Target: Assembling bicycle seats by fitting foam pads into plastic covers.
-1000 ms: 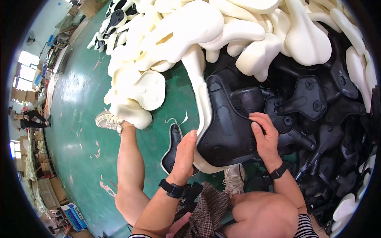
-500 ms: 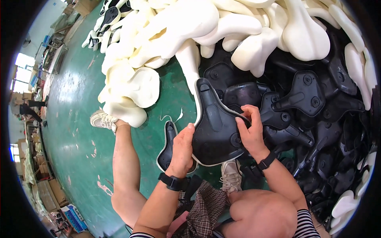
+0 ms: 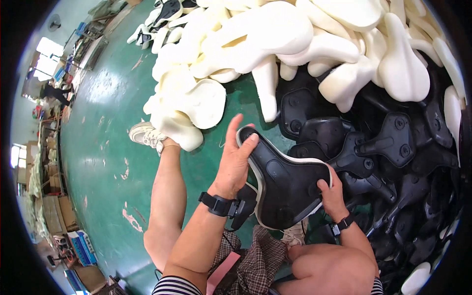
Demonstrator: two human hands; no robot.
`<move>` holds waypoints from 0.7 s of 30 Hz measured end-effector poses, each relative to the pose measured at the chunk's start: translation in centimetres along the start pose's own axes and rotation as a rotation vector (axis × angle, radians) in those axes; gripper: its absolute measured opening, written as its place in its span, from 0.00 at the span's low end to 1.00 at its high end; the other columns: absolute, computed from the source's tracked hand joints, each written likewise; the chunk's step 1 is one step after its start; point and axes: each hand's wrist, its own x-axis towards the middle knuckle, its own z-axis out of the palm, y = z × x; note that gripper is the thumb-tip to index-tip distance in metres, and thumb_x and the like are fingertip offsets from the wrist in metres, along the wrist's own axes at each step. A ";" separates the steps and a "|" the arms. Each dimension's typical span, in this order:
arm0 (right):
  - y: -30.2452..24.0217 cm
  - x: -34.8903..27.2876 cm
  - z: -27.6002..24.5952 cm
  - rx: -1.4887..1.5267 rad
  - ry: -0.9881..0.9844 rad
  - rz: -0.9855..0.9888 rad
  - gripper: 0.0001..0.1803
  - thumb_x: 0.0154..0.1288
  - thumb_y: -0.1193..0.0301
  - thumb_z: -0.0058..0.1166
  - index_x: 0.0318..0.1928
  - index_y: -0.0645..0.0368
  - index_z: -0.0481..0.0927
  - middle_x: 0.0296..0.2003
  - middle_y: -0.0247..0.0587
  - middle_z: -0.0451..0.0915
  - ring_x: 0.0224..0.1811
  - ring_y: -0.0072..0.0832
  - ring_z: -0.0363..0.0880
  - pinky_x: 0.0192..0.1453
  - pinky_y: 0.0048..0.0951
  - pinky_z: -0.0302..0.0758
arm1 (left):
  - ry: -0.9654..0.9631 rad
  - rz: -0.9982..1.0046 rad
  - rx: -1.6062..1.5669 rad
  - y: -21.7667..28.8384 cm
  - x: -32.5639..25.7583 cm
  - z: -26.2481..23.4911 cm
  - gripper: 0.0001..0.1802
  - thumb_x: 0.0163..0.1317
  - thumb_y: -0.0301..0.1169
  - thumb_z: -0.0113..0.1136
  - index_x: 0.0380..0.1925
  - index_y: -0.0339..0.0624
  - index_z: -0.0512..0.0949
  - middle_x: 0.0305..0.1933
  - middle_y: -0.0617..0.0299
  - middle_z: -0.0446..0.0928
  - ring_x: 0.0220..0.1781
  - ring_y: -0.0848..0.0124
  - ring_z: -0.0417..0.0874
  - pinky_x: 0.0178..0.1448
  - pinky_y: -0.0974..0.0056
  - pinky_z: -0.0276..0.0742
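Between my hands is a bicycle saddle, its black underside up and a white foam rim showing round the edge. My left hand grips the narrow nose, thumb on the black base and the index finger stretched past the tip. My right hand pinches the wide rear edge, thumb on top. Partly hidden behind my left wrist, another black saddle piece lies low by my lap.
Cream foam saddle pads are heaped ahead. Black saddle bases pile up on the right. My shoe rests on the green floor beside the foam heap. A person stands far left near shelving.
The saddle has tilted, its nose swinging left and its rear lower right. My left hand has moved up from the side to the nose; my right hand has slid down the rear edge.
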 end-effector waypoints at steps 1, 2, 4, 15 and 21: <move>0.0 0.1 0.0 0.001 -0.011 -0.003 0.35 0.62 0.58 0.62 0.64 0.63 0.66 0.53 0.38 0.75 0.54 0.25 0.72 0.59 0.29 0.69 | 0.003 -0.021 0.016 0.2 -0.1 0.0 0.32 0.65 0.26 0.58 0.66 0.47 0.58 0.52 0.63 0.70 0.48 0.76 0.72 0.54 0.71 0.71; -0.1 0.1 -0.1 0.006 -0.033 -0.005 0.36 0.62 0.57 0.62 0.64 0.62 0.65 0.53 0.38 0.75 0.54 0.25 0.72 0.59 0.29 0.69 | -0.014 -0.022 0.002 0.1 -0.1 -0.4 0.28 0.65 0.25 0.57 0.64 0.45 0.60 0.51 0.61 0.72 0.47 0.74 0.75 0.53 0.69 0.74; -0.5 0.2 0.0 0.008 -0.056 -0.001 0.36 0.61 0.56 0.62 0.64 0.62 0.66 0.52 0.37 0.75 0.53 0.25 0.72 0.59 0.29 0.69 | -0.029 -0.021 -0.013 0.2 -0.4 -1.1 0.25 0.66 0.25 0.55 0.61 0.44 0.62 0.51 0.59 0.73 0.46 0.72 0.78 0.52 0.66 0.78; -0.5 0.2 0.8 -0.057 -0.078 -0.030 0.34 0.62 0.59 0.62 0.63 0.62 0.66 0.52 0.37 0.75 0.54 0.25 0.72 0.59 0.29 0.69 | 0.074 0.003 0.012 -0.7 -0.4 -2.3 0.20 0.65 0.25 0.57 0.56 0.43 0.66 0.39 0.65 0.74 0.37 0.76 0.77 0.42 0.70 0.77; 0.3 0.2 0.8 -0.148 -0.119 -0.031 0.30 0.65 0.62 0.58 0.63 0.63 0.66 0.53 0.38 0.74 0.55 0.23 0.71 0.60 0.28 0.68 | 0.135 0.060 0.246 -2.1 -0.1 -3.0 0.18 0.62 0.26 0.61 0.52 0.43 0.70 0.39 0.69 0.71 0.39 0.80 0.70 0.43 0.74 0.70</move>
